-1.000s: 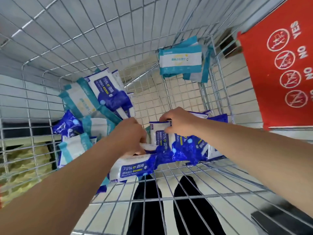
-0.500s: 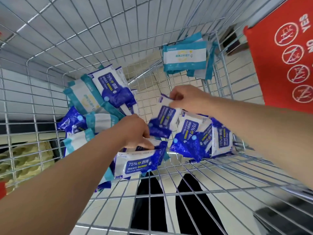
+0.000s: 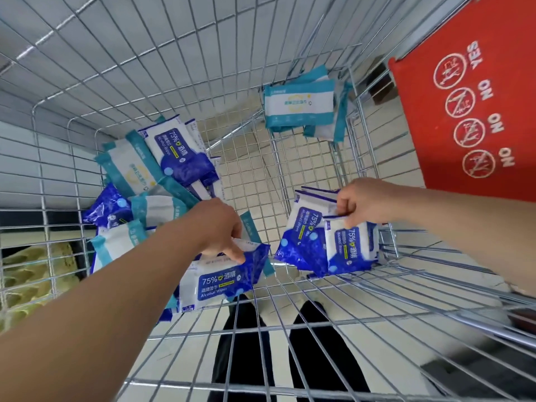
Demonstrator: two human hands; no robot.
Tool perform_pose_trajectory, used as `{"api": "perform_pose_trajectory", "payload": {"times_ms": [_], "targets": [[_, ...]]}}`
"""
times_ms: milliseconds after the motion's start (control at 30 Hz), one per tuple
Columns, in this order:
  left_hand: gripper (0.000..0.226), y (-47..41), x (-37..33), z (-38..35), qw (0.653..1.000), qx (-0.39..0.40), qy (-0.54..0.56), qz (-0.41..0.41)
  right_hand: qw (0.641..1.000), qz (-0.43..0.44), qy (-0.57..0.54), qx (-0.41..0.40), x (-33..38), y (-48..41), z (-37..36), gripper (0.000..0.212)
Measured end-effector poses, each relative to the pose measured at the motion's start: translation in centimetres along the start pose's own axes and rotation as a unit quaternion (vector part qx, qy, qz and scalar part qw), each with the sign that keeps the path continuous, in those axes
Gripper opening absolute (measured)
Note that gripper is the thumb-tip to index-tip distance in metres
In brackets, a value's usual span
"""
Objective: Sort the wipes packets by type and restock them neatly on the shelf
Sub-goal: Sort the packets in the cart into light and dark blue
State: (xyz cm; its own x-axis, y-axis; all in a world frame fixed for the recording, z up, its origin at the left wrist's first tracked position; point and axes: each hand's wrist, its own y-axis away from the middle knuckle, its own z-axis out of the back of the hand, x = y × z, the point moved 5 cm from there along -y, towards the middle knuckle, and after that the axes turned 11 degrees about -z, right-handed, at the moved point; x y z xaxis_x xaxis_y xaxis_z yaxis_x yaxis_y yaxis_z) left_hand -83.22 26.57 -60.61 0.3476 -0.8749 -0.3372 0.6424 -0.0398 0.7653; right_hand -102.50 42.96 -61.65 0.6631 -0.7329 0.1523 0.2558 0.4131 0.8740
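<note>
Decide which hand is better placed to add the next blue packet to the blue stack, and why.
Left. The left hand grips a blue packet near the blue stack; the right hand is holding that stack.

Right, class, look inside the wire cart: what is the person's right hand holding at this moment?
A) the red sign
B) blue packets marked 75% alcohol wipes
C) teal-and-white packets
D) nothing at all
B: the right hand pinches the top edges of upright blue alcohol wipes packets printed 75%, while the stacked teal-and-white packets lie apart in the far corner, untouched.
</note>
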Motion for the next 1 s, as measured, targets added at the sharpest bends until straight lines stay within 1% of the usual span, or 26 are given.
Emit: {"api": "perform_pose_trajectory", "payload": {"times_ms": [100,167,233,333,433,500,600,667,733,800,900,933,1000], "targets": [[0.039,0.1,-0.2,0.0,1.000,-0.009,0.003,0.006,0.998,0.014,-0.021,-0.055,0.7,0.2,1.0,0.023],[0.037,0.4,0.0,0.4,0.999,-0.028,0.024,0.006,0.992,0.030,-0.064,-0.100,1.9,0.1,2.9,0.026],[0.033,1.1,0.5,1.4,0.993,-0.076,0.090,0.014,0.983,0.051,-0.123,-0.129,3.6,0.1,4.7,0.029],[0.027,2.8,2.0,3.9,0.969,-0.178,0.167,0.024,0.969,0.080,-0.186,-0.143,7.2,0.2,6.4,0.029],[0.025,4.6,5.4,6.1,0.950,-0.267,0.147,0.067,0.954,0.107,-0.230,-0.159,11.2,0.1,7.4,0.022],[0.027,5.6,8.4,6.8,0.940,-0.295,0.115,0.126,0.950,0.113,-0.241,-0.164,14.1,-0.5,7.5,0.021],[0.044,6.9,12.9,7.0,0.930,-0.282,0.088,0.218,0.942,0.105,-0.272,-0.164,18.0,-2.2,7.5,0.021],[0.051,7.3,15.2,7.0,0.924,-0.281,0.094,0.241,0.939,0.086,-0.289,-0.163,20.0,-3.6,7.4,0.026],[0.054,7.1,16.8,7.0,0.919,-0.296,0.119,0.232,0.941,0.068,-0.295,-0.150,21.6,-5.1,7.3,0.028],[0.055,6.6,17.9,6.8,0.911,-0.311,0.160,0.219,0.943,0.050,-0.300,-0.135,22.6,-6.4,7.1,0.019],[0.062,5.9,18.6,6.4,0.907,-0.303,0.191,0.220,0.938,0.005,-0.330,-0.106,23.5,-7.6,6.7,0.043],[0.062,5.8,18.7,6.3,0.909,-0.299,0.187,0.221,0.938,-0.003,-0.331,-0.107,23.7,-7.8,6.7,0.047],[0.059,5.7,18.9,6.2,0.911,-0.297,0.182,0.219,0.939,-0.009,-0.330,-0.100,24.1,-8.0,6.8,0.048]]}}
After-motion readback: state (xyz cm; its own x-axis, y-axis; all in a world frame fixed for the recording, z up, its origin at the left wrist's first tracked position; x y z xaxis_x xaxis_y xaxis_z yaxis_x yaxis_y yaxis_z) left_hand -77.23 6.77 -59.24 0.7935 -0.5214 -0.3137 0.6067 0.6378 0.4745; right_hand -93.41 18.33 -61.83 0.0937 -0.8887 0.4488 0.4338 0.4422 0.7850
